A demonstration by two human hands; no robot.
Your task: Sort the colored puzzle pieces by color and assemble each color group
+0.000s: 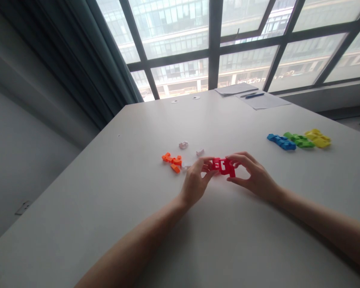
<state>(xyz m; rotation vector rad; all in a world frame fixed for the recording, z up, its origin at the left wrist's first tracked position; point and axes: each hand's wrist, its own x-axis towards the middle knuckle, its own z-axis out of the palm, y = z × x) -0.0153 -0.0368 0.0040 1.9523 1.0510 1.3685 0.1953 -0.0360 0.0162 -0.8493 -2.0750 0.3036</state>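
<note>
Between my two hands is a small red plastic piece [223, 166] with angular notches and gaps; whether it is one part or several joined together I cannot tell. My left hand [195, 181] pinches its left end between thumb and fingers. At the other end, my right hand [252, 176] grips it with thumb below and fingers above. Just left of my left hand lie several orange pieces [176, 161] in a loose cluster. Close by are small white pieces, one [183, 145] behind the orange cluster and another [200, 152] beyond my left hand; a third is partly hidden by that hand.
On the right side of the white table [108, 200] sit blue [282, 142], green [299, 140] and yellow [318, 138] groups of pieces, side by side. Paper sheets [265, 102] and a pen [255, 95] lie at the far edge. Windows and a dark curtain [87, 52] stand behind.
</note>
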